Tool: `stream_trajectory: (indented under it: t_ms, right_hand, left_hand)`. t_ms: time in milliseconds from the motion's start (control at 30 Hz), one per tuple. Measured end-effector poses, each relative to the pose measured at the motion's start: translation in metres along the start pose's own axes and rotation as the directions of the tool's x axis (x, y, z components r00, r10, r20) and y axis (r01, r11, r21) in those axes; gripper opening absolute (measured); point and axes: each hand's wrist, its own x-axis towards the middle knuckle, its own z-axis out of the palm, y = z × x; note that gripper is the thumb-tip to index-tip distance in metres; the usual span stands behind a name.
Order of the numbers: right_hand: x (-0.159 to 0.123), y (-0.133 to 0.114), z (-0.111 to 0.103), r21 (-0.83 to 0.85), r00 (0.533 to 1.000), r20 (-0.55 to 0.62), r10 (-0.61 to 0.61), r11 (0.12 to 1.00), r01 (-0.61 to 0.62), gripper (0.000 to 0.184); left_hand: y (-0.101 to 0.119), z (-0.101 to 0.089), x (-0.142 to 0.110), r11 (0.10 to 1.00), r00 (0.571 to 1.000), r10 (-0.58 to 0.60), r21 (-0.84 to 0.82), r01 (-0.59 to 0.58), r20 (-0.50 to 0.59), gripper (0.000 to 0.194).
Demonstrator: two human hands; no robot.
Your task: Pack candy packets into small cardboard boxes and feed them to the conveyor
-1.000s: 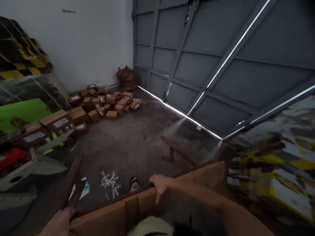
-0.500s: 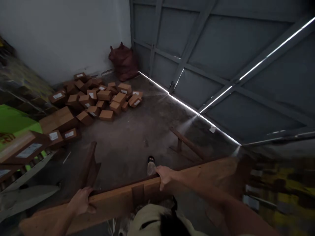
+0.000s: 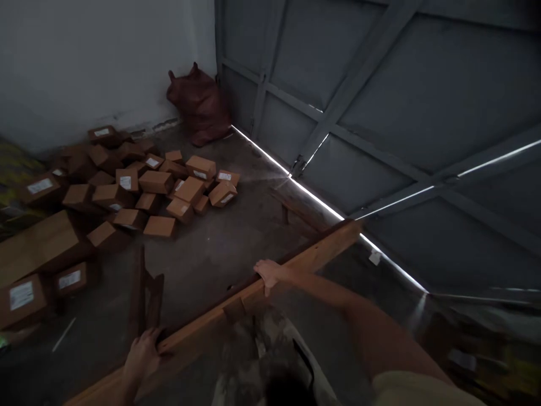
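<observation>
A long wooden bench (image 3: 323, 252) is tipped so that its plank stands on edge and slants across the head view, from lower left to the gate side. Dark legs (image 3: 145, 293) stick out from its far side. My left hand (image 3: 141, 355) grips the upper edge near the lower-left end, fingers folded over it. Further along, my right hand (image 3: 269, 274) is hooked over the same edge, thumb on the near face. The plank passes just in front of my clothed body. Its lower-left part is dim and partly behind my left hand.
Several brown cardboard boxes (image 3: 156, 182) lie heaped on the floor at the left, with larger cartons (image 3: 40, 242) nearer. A dark red sack (image 3: 200, 104) leans by the white wall. The grey metal gate (image 3: 393, 90) rises close to the bench's far end.
The bench has swung in view, its right end moving up and left toward the gate. Both hands have kept their grip. The boxes appear larger and further left.
</observation>
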Motion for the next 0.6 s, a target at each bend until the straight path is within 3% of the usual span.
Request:
stream_trajectory:
  t_ms: [133,300,467,600]
  right_hand:
    - [0.076,0.079,-0.034,-0.077,1.000,-0.025,-0.001,0.997,-0.001,0.096]
    - [0.171,0.190,-0.046,-0.172,0.998,-0.050,-0.033,0.985,0.024,0.085]
    - [0.264,0.302,-0.036,-0.253,0.996,-0.014,-0.088,0.964,0.082,0.072]
    - [0.313,0.374,-0.009,-0.293,0.992,0.026,-0.127,0.947,0.129,0.069]
  left_hand:
    - [0.022,-0.004,0.097,0.998,0.995,-0.067,-0.001,0.067,-0.071,0.063]
    - [0.075,0.015,0.210,0.977,0.961,-0.211,-0.061,0.204,-0.178,0.054]
    - [0.145,0.042,0.316,0.939,0.926,-0.339,-0.110,0.325,-0.163,0.054]
    - [0.201,0.073,0.388,0.897,0.893,-0.434,-0.148,0.416,-0.117,0.062]
